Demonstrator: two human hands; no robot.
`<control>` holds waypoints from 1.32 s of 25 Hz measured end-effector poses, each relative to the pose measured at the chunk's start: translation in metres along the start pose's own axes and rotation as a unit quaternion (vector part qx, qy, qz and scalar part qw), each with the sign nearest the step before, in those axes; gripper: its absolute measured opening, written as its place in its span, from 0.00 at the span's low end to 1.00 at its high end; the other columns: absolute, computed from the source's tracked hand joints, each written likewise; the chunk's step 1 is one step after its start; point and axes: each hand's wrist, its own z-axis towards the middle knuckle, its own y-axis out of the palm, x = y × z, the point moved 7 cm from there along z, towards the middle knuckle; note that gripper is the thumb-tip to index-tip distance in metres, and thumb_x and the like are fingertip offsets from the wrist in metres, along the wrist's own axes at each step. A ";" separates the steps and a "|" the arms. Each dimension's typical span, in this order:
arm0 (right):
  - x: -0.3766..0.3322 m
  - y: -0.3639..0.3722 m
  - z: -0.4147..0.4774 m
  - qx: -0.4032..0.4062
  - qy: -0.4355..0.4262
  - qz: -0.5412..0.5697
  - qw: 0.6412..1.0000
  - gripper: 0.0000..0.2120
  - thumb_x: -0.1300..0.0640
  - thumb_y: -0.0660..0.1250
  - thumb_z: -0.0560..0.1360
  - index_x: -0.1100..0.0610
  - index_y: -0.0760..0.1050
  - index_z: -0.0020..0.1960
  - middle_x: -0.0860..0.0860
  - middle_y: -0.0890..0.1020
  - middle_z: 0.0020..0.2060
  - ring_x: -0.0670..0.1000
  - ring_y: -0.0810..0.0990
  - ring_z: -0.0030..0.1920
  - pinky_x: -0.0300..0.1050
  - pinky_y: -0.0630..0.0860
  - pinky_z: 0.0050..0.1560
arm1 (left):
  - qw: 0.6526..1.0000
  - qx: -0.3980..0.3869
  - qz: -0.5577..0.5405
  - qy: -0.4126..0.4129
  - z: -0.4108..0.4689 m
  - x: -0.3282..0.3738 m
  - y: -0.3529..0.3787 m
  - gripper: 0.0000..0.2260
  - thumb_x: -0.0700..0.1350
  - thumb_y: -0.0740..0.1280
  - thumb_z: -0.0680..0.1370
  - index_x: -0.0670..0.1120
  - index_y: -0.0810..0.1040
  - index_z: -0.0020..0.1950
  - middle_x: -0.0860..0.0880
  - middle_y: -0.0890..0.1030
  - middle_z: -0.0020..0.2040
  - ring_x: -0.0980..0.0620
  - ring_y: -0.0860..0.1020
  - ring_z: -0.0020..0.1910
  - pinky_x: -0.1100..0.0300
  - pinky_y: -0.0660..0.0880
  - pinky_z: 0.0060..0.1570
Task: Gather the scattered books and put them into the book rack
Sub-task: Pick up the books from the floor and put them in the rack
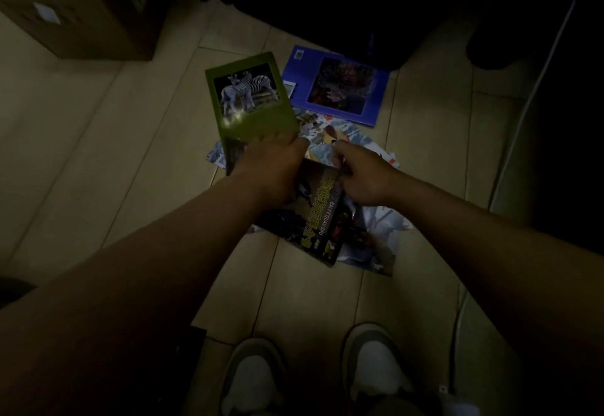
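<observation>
- Holding one book, the left hand (271,167) grips the near edge of a flat green book (261,121) that has a zebra picture on its cover.
- Its fingers lie across the cover, and the far end of the green book tips up and away from the person.
- The right hand (362,177) is just beside the left hand, with its fingers curled in.
- Its fingertips (340,167) are at the far corner of a dark book (313,219) with yellow letters down its cover.
- I cannot tell if those fingers pinch the dark book or only touch it, because the room is dim.
- The dark book lies at a slant on the pale tiled floor (130,154), near the person's feet.
- A pale book (382,239) with a soft, light picture pokes out from under the dark book on its right side.
- A bright picture book (330,134) with many colours lies flat on the floor, under both hands and partly under the green book.
- A blue book (343,89) with a dark fish picture lies flat on the floor, farther away than the others, and its near edge lies over the bright picture book.
- Two grey and white shoes (255,379) stand on the floor at the bottom, toes pointing at the books.
- A brown cardboard box (81,7) sits on the floor, far off to the left.
</observation>
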 end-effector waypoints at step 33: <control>-0.634 -0.152 -0.338 0.188 -0.356 -0.251 0.881 0.15 0.64 0.64 0.78 0.45 0.68 0.56 0.51 0.77 0.49 0.55 0.78 0.50 0.53 0.80 0.50 | 0.833 0.351 -0.377 -0.204 -0.514 -0.106 -0.524 0.18 0.39 0.67 0.78 0.50 0.69 0.65 0.46 0.77 0.56 0.45 0.80 0.52 0.47 0.83 0.42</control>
